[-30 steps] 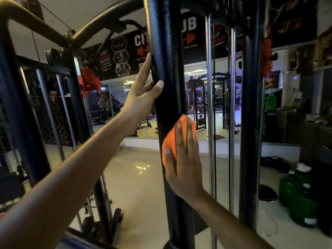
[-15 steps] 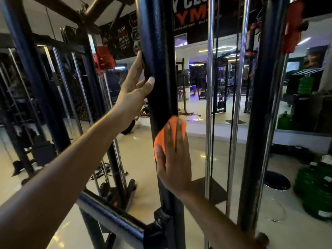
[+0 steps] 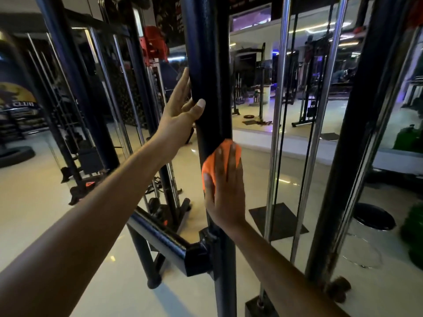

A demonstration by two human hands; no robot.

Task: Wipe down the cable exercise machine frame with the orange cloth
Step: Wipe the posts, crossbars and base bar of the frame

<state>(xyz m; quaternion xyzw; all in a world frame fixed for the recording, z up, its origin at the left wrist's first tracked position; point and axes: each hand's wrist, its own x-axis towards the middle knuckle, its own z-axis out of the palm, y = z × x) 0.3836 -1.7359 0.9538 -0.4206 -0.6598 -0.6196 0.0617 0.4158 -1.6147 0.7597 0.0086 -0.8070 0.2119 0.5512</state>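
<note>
- Head view: the right hand (image 3: 225,186) lies flat, fingers straight, pressing the orange cloth (image 3: 215,163) against the black post (image 3: 206,65) of the cable machine frame.
- Compared with a second ago, the cloth and hand sit lower on the post, now not far above the joint where the slanted crossbar (image 3: 164,239) meets it; that joint was out of sight then, so the head has dipped along with the stroke.
- The left hand (image 3: 180,113) rests open on the post's left side, thumb across the front, above the cloth, much as it did earlier; it looks like a brace.
- My reading: a downward wiping pass is under way, with the lowest stretch of the post and the crossbar likely still to do.
- The chrome guide rods (image 3: 278,110) to the right are untouched by either hand.
</note>
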